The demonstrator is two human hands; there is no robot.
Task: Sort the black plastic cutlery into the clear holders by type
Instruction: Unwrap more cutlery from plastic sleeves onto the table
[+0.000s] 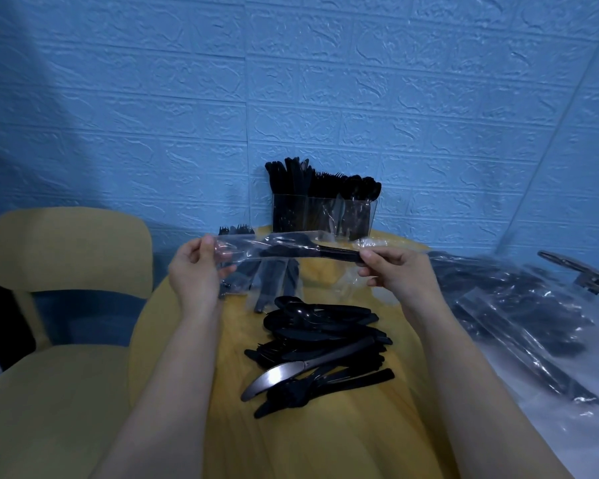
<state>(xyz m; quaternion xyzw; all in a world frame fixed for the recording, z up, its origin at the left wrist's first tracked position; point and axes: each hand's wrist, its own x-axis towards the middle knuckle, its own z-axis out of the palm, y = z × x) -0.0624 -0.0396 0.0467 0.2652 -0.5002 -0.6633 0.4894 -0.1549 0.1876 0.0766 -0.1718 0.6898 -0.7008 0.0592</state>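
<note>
Round yellow table against a blue brick-textured wall, yellow chair at left, heap of wrapped cutlery packets on a white surface at right. Left hand and right hand each pinch an end of a clear wrapper with black cutlery inside, held above the table. Loose black cutlery pile lies mid-table (knife on top), clear holders stand filled at the far edge by the wall.
</note>
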